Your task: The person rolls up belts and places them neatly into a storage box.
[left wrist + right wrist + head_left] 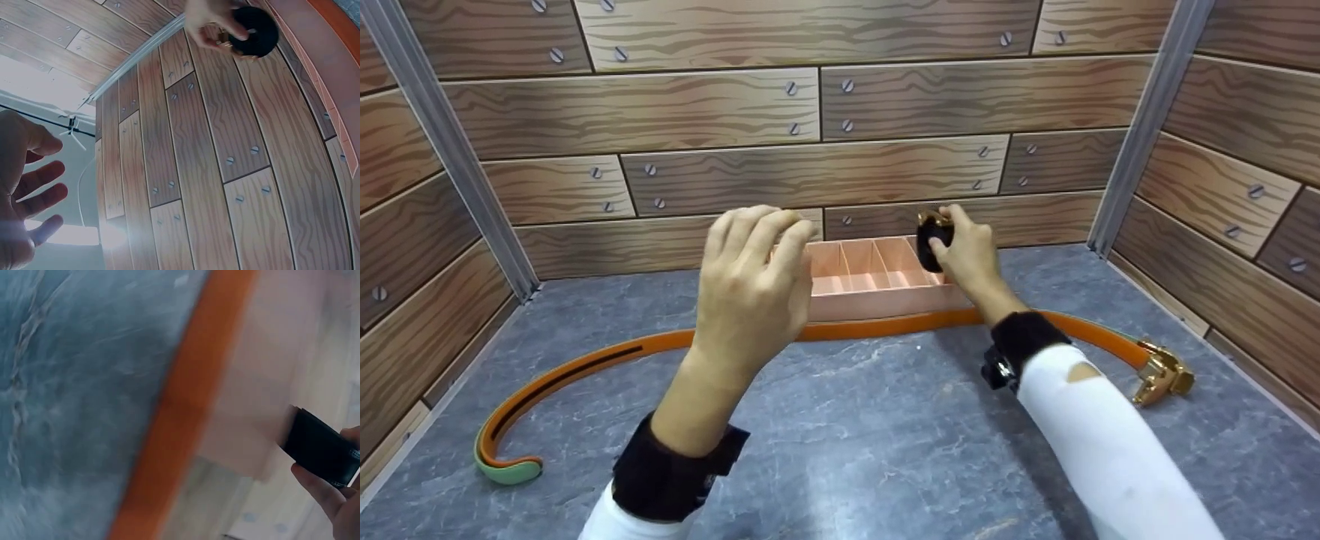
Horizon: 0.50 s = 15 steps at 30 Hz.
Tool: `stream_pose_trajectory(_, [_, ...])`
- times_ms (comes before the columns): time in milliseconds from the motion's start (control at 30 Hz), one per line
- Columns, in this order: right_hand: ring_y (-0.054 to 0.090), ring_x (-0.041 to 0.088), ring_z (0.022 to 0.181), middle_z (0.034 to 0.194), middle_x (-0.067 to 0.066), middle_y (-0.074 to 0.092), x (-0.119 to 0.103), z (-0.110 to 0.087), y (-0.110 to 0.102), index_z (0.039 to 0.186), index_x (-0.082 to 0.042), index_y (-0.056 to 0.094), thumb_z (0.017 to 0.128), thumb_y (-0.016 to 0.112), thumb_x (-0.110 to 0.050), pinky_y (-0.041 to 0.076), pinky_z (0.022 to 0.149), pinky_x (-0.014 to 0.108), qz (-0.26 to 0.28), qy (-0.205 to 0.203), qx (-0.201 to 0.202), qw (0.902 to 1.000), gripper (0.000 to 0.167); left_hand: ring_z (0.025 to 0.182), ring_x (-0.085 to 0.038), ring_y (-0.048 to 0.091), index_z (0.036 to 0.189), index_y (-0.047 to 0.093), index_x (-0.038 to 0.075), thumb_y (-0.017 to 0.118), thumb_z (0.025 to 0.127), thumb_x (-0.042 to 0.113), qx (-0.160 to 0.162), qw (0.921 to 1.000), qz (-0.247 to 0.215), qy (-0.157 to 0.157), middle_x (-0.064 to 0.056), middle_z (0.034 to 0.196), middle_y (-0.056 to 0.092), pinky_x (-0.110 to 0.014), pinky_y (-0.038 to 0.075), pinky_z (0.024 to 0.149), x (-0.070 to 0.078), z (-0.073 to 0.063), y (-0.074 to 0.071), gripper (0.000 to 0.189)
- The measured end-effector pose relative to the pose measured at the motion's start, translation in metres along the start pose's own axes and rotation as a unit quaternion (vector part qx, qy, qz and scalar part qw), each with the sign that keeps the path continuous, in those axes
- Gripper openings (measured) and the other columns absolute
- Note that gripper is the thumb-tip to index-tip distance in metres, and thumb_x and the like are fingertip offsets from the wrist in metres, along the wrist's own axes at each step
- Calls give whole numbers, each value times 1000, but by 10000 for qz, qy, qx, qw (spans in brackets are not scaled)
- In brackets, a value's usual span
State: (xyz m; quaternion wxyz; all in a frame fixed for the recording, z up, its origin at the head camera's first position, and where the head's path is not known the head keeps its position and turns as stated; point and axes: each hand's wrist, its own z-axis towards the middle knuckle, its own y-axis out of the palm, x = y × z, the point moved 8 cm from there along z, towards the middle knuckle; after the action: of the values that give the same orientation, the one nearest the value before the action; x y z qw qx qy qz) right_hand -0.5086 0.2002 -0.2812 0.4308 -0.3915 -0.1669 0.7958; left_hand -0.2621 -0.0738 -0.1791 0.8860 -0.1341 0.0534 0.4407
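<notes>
My right hand (969,251) holds a black belt (931,251) rolled into a tight coil, with a gold buckle at its top. In the left wrist view the coiled belt (256,32) shows its round side, and in the right wrist view its flat black edge (319,447) lies between thumb and fingers. Raised over the table, my left hand (754,281) has loosely bent fingers and holds nothing. Behind both hands stands a pink divided box (877,304), its right end close under the coil and its left end hidden by my left hand.
An orange belt (885,327) with a green underside curves across the grey table (870,427) in front of the box. Its gold buckle (1164,375) lies at the right. Wood-patterned walls (720,105) enclose the table at the back and both sides.
</notes>
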Motion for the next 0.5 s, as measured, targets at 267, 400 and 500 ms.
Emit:
stream_pose_trajectory(267, [65, 55, 96, 111, 35, 67, 14, 9, 25, 128, -13, 57, 87, 72, -15, 55, 78, 61, -825, -43, -497, 9953, 44, 97, -31, 60, 99, 67, 4, 61, 86, 2, 130, 9999, 14, -108, -10, 96, 68, -45, 45, 91, -3, 2, -3, 14])
stream_pose_trajectory(400, [66, 54, 90, 106, 33, 69, 12, 8, 32, 127, -15, 58, 87, 73, -17, 53, 75, 61, -1227, -163, -559, 9907, 43, 96, -30, 60, 100, 68, 3, 60, 86, 1, 111, 9999, -23, -102, -10, 96, 68, -45, 45, 90, -2, 1, -2, 17])
stream_pose_trajectory(500, [67, 52, 89, 106, 31, 69, 15, 5, 37, 127, -17, 59, 86, 72, -18, 53, 75, 60, -1399, 11, -597, 9884, 43, 96, -31, 60, 101, 69, 3, 60, 85, 0, 71, 9999, -58, -102, -11, 96, 68, -44, 45, 90, -1, -2, -1, 18])
